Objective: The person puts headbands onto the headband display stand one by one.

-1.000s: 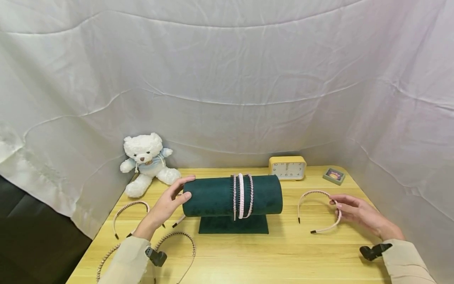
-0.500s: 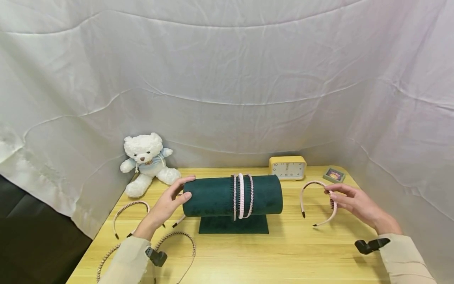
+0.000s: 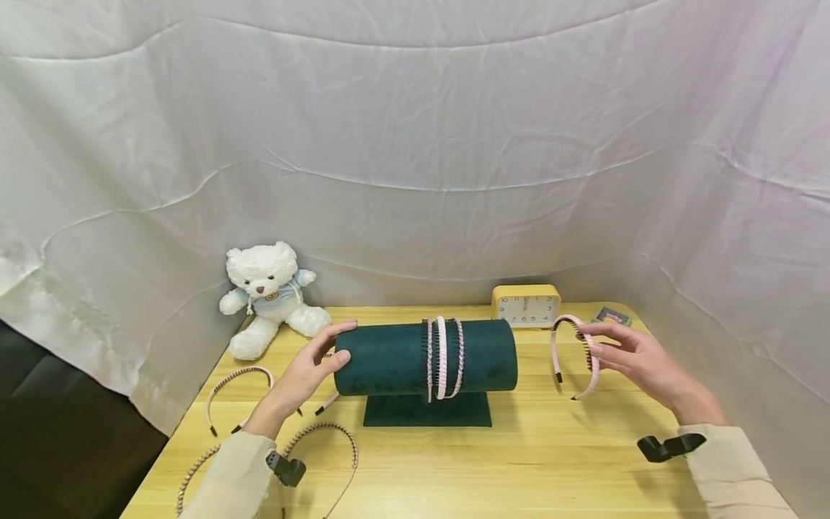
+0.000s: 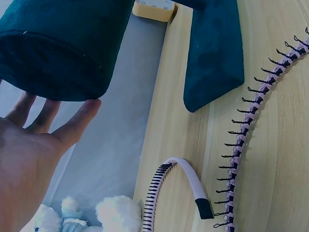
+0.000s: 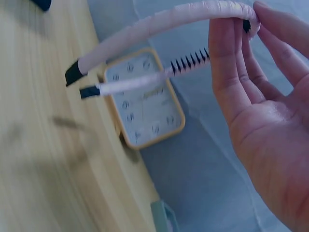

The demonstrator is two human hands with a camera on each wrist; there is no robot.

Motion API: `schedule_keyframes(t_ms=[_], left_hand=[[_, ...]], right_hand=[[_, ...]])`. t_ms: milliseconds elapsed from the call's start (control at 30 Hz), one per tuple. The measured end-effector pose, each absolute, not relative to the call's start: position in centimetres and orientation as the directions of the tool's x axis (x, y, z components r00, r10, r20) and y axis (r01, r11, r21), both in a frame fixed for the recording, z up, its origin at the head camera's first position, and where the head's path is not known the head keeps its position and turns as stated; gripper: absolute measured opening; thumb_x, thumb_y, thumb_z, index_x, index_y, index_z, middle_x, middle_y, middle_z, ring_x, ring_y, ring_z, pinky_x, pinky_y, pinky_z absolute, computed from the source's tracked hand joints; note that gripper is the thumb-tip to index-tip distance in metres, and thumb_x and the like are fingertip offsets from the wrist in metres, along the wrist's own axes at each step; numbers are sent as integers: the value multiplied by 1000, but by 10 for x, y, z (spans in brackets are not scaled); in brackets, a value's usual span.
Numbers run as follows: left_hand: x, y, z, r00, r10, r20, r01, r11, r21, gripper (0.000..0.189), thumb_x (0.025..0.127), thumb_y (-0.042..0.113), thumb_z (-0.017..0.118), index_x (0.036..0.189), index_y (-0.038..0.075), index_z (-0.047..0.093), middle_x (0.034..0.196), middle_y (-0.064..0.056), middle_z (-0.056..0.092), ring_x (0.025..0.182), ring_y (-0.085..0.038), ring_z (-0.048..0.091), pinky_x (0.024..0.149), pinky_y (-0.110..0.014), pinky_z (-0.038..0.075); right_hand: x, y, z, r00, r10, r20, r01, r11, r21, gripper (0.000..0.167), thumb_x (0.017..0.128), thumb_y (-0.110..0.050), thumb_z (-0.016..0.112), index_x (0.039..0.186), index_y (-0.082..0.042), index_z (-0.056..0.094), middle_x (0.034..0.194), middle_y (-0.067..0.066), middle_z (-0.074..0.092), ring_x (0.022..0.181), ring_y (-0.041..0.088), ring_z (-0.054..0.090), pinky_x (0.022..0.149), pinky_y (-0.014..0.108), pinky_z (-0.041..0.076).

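Observation:
A dark green velvet roll on a flat base, a headband display stand, stands mid-table with several pink headbands around it. My left hand holds the roll's left end, thumb in front and fingers reaching behind; in the left wrist view a fingertip lies at the rim of the roll's end. Right of the stand, my right hand pinches a pink headband with black comb teeth and black tips by its curved part. The headband is raised above the table, its two ends pointing left and down.
More headbands lie at the left, partly behind the left arm. A white teddy bear sits at the back left. A yellow clock and a small grey-green framed object stand at the back right, before grey curtains.
My right hand has lifted the headband up from the table and brought it left and toward the back, turning it more edge-on. The left hand and the stand have stayed put.

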State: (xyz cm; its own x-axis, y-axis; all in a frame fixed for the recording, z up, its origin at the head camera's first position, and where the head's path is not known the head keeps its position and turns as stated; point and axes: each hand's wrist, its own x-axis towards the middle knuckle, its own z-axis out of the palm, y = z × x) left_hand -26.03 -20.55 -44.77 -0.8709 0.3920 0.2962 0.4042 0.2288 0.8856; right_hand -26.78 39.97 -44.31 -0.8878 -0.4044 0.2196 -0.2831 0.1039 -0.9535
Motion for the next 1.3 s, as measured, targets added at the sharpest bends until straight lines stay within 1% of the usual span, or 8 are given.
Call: schedule_keyframes(t_ms=[133,367,533,633,767,900,1100,1300], left_hand=[[-260,-206,-447,-873,389,294,401,229,887,51,113,20,58,162,26,49,175,-10,37,167,-46,19,131,-74,16],[-260,-205,-448,-874,389,292,400,233,886,51,113,20,58,163,25,49,175,-11,37,167,-48,19,130,-75,18],[-260,-205,-447,-875,391,285,393,231,890,52,113,21,58,164,19,47,176,-12,36,166,-50,18,129,-78,18],[-260,-205,-447,-875,393,284,393,230,890,52,113,21,58,164,21,48,176,-12,35,166,-50,17,129,-78,17],[-261,-205,-448,-875,392,283,393,235,889,51,113,22,58,163,24,48,176,-11,35,166,-50,17,128,-78,18],[-261,-205,-447,-874,390,289,399,239,885,52,113,21,58,164,19,47,175,-11,36,166,-50,19,129,-77,19],[-261,-205,-447,-871,394,293,405,238,883,54,113,21,58,164,12,46,175,-12,37,166,-50,20,128,-77,19],[-261,-205,-448,-873,392,291,401,235,885,52,113,21,58,164,19,48,175,-12,37,166,-49,19,129,-77,18]], right_hand=[[-265,385,-436,-894,-374,246,-321,153,-935,37,111,1,56,148,1,61,140,-8,61,109,7,72,90,26,63],[-262,362,-428,-860,-394,325,-367,35,-930,31,114,3,47,141,6,61,120,0,69,90,18,76,86,31,65],[-260,352,-424,-841,-416,346,-371,-21,-928,33,113,6,46,143,6,60,120,1,69,93,16,76,88,31,66],[-257,347,-421,-836,-425,347,-374,-21,-927,33,113,6,47,144,6,59,124,1,69,94,17,77,90,32,66],[-253,341,-415,-839,-424,342,-385,18,-923,33,112,6,50,143,5,60,121,4,68,94,19,78,90,33,66],[-249,333,-410,-844,-418,335,-403,82,-912,32,110,5,54,142,2,62,118,6,67,92,17,78,89,32,66],[-246,321,-412,-839,-431,333,-413,104,-905,36,109,6,55,145,3,57,129,0,65,89,17,78,86,35,67],[-244,305,-416,-841,-430,329,-421,138,-897,37,108,2,61,145,3,58,122,-2,71,90,16,79,82,36,67]])
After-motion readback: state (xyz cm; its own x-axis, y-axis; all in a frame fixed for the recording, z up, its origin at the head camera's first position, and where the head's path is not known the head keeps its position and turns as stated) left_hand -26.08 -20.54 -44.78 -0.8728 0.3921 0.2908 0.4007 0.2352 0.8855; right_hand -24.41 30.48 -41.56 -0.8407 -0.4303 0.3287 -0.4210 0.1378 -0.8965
